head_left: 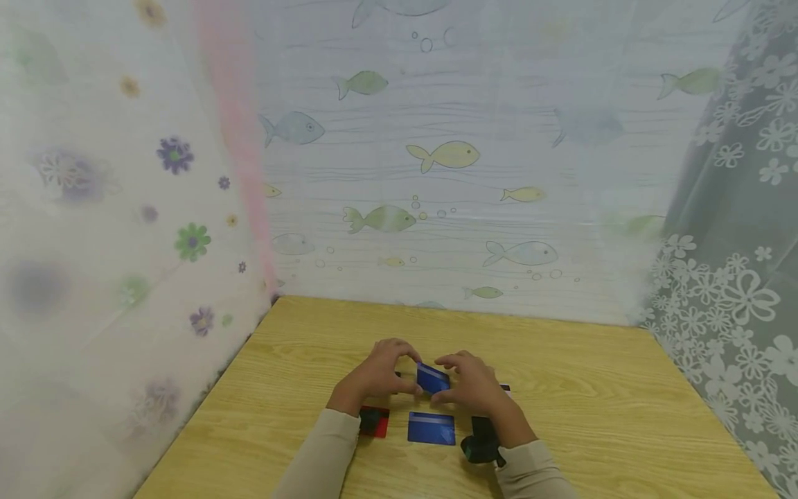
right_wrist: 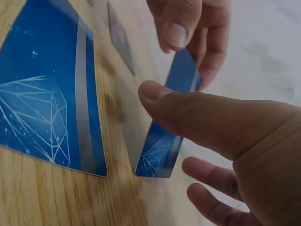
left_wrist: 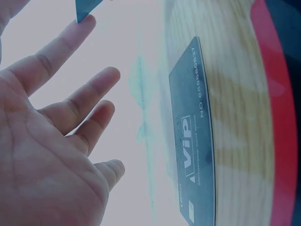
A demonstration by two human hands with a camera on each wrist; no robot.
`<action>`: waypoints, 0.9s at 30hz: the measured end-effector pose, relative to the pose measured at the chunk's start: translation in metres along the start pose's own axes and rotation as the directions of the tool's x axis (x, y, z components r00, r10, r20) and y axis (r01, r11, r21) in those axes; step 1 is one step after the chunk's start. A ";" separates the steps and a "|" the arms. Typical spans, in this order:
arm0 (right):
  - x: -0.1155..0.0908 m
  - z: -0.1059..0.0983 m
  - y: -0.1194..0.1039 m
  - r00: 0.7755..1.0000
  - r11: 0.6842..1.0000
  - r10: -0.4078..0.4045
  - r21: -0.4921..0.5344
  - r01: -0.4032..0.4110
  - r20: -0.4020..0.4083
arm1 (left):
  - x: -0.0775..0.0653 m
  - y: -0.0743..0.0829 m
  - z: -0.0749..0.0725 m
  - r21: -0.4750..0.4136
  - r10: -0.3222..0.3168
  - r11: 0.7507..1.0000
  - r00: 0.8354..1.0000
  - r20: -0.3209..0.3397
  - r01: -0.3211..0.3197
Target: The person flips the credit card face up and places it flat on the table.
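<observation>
A blue card with a silver stripe stands tilted between the two hands. My left hand pinches its left end, index finger at the upper corner and thumb at the lower one. In the right wrist view the left thumb lies over the card's far end. My right hand surrounds the card's right end with spread fingers. Its straight thumb crosses in front of the card, and two of its fingers stay apart from it. A second blue card lies flat on the table, nearer the body.
A red card lies under the left wrist and a black card under the right. A dark VIP card lies beside the left hand. Another card peeks out behind the right hand. Fish-patterned curtain backs the wooden table.
</observation>
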State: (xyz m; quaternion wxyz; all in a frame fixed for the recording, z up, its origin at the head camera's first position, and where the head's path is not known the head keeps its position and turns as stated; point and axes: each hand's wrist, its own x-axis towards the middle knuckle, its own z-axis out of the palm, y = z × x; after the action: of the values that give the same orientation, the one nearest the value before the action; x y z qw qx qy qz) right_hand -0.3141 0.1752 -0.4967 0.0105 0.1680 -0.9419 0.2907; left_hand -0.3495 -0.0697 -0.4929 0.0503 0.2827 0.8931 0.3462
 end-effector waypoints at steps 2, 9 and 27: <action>0.000 0.000 0.000 1.000 1.000 -0.017 0.002 0.017 0.001 | 0.000 0.000 0.000 -0.007 0.004 1.000 1.000 0.005 -0.004; 0.001 0.001 -0.001 0.999 0.996 -0.041 0.083 0.041 -0.002 | 0.001 0.000 0.000 -0.015 0.030 0.999 1.000 0.007 -0.030; 0.001 -0.001 0.001 0.998 0.959 -0.045 0.280 0.054 -0.035 | 0.000 0.002 -0.001 -0.050 0.016 0.999 1.000 0.010 -0.015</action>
State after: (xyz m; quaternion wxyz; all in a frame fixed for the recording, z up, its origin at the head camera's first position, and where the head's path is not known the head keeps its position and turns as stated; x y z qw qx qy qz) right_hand -0.3157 0.1763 -0.4962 0.0074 0.1872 -0.8864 0.4232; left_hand -0.3483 -0.0691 -0.4908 0.0592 0.2901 0.8816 0.3675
